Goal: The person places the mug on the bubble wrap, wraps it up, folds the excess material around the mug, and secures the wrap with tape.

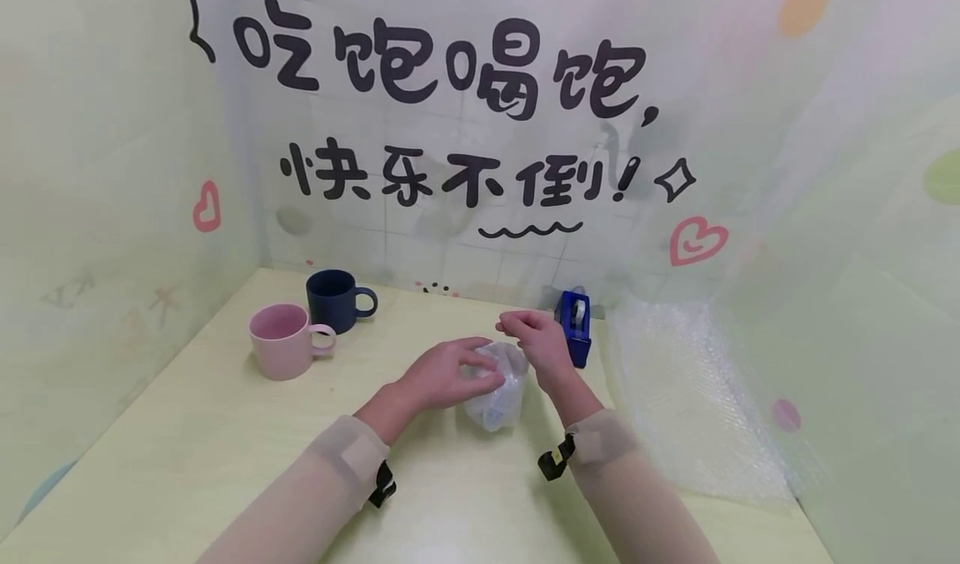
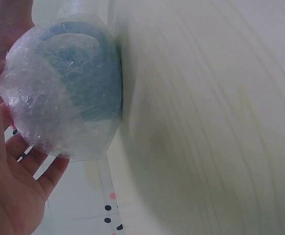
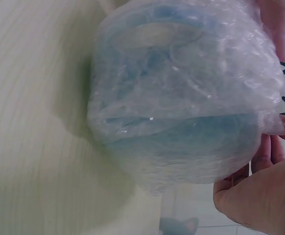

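A light blue mug in bubble wrap [image 1: 497, 406] stands on the table, its handle loop faintly visible through the plastic. In the left wrist view the wrapped mug [image 2: 69, 88] fills the upper left. My left hand [image 1: 452, 374] holds the bundle near its top, with the fingers bent round the far side. Just above and to the right of the bundle is my right hand [image 1: 538, 343], its fingers curled and the fingertips drawn together. Whether something thin and clear is between those fingertips cannot be made out. A loose wrap edge [image 3: 274, 125] lies close to the right fingers.
Behind the right hand stands a blue tape dispenser [image 1: 576, 331]. A sheet of bubble wrap [image 1: 690, 397] covers the table's right side. At the back left are a pink mug [image 1: 281, 351] and a dark blue mug [image 1: 332, 304]. Printed curtains [image 1: 465, 239] enclose the table.
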`<action>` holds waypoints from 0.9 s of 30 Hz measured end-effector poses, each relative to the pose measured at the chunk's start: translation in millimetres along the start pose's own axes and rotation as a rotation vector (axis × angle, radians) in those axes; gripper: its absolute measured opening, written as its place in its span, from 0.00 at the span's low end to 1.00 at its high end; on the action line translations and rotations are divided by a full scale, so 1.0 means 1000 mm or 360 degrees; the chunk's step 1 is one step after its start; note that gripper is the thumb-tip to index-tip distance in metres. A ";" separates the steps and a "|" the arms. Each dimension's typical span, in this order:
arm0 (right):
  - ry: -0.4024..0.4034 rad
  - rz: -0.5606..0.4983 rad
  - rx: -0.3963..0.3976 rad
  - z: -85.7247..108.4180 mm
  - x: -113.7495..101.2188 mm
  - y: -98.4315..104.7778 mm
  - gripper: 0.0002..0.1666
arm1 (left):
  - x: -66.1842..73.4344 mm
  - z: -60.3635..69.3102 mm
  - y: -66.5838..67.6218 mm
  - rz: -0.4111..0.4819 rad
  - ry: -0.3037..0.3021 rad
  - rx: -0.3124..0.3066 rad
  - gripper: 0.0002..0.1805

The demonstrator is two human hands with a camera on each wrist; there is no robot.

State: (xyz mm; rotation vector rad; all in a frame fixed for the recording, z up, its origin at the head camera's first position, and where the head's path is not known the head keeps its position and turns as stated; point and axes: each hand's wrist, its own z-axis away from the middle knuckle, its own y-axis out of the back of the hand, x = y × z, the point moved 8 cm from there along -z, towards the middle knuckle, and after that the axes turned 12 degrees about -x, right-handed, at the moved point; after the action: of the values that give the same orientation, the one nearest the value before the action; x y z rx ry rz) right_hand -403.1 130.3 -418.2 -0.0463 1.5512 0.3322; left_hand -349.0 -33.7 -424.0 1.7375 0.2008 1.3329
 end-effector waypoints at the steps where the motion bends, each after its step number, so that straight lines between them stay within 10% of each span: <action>1: -0.0008 0.0010 -0.0002 -0.001 0.002 0.000 0.18 | 0.000 0.000 0.000 0.0009 -0.0009 0.0002 0.23; 16: -0.0204 0.0285 0.0027 0.001 0.023 0.000 0.24 | 0.001 0.003 -0.001 0.0016 -0.0081 0.0009 0.22; 22: 0.0038 0.0442 0.0158 0.001 0.008 0.012 0.19 | 0.001 0.001 -0.002 0.0004 -0.0060 0.0003 0.22; 27: 0.0080 0.0711 -0.0108 0.003 0.005 0.007 0.15 | -0.001 0.002 -0.001 -0.0003 -0.0070 0.0001 0.22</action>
State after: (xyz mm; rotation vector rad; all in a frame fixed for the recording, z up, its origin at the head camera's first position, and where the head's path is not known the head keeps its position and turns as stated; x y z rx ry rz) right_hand -401.9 138.2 -422.3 0.2445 1.5921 0.7403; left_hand -346.9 -34.5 -425.4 1.7652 0.1782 1.2919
